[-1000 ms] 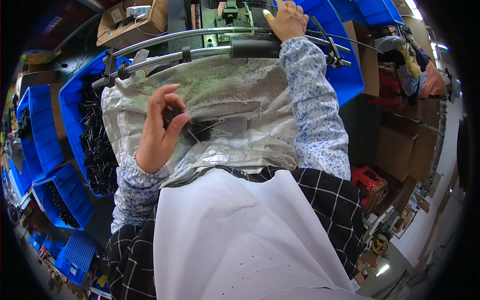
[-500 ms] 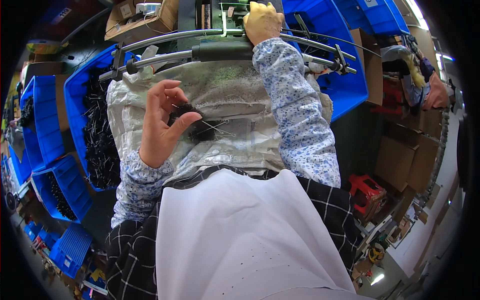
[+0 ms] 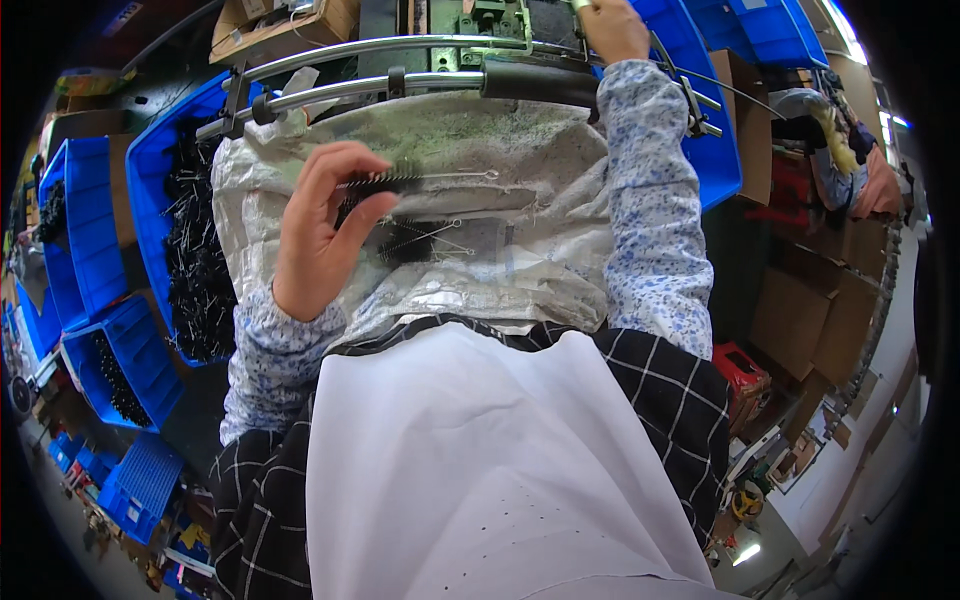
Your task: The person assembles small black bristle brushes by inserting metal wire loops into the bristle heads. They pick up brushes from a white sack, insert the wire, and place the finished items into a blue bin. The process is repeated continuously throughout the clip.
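My left hand is closed, thumb against fingers, on the bristle end of a small black twisted-wire brush. The brush's bare wire shank points right and ends in a small loop. Just below it, more such wire brushes lie on the dusty whitish cloth over my lap. At the top edge, my right hand curls at the right side of the machine's sliding carriage. The frame cuts off part of this hand, so what its fingers grip is hidden.
Two steel rails run across in front of me, with a dark roller sleeve on the nearer one. A blue bin of black wire brushes stands left. Another blue bin is at right, beside cardboard boxes.
My right hand has moved right along the rails, and the carriage and sleeve have shifted with it. My left hand now shows a brush held level, its shank pointing right.
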Motion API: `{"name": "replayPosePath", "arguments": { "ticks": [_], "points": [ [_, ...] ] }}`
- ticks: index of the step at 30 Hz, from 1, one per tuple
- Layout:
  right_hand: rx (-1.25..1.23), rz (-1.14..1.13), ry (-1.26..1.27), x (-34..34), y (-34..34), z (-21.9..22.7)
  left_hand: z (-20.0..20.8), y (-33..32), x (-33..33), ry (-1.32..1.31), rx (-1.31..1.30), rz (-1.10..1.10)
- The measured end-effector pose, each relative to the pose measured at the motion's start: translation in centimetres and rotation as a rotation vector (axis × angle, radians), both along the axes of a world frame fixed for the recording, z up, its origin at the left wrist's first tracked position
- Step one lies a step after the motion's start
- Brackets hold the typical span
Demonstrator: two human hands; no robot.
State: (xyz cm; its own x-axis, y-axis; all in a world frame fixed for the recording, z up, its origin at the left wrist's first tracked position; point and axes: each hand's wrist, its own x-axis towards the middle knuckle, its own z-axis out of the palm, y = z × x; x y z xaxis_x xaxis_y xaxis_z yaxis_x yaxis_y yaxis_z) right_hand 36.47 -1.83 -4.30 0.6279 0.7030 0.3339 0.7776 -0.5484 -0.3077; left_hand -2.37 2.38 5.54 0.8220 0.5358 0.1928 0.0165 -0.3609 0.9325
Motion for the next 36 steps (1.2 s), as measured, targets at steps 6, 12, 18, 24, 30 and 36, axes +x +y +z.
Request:
{"name": "replayPosePath", "arguments": {
  "ticks": [6, 12, 18, 24, 30, 36],
  "points": [
    [-0.085, 0.215, 0.034, 3.8, -1.1, 0.6, 0.2, 0.0, 1.2, 0.047, -0.033, -0.097],
    [0.214, 0.078, -0.333, -2.4, -6.5, 7.8, -0.3, -1.4, 3.5, 0.054, -0.048, -0.085],
    [-0.009, 0.742, 0.693, -17.6, -7.9, 9.6, -1.4, -2.0, 5.0, 0.003, 0.346, 0.017],
    [0.090, 0.337, 0.188, -11.3, -4.5, 6.0, -4.9, -2.9, 0.5, 0.356, 0.361, -0.091],
    [0.094, 0.122, -0.155, -4.5, -0.4, 2.2, -11.2, -4.0, -2.6, 0.863, 0.440, -0.390],
    [0.095, 0.173, -0.185, -3.9, 0.8, 1.4, -12.4, -3.8, -1.7, 1.030, 0.395, -0.431]
  ]
}}
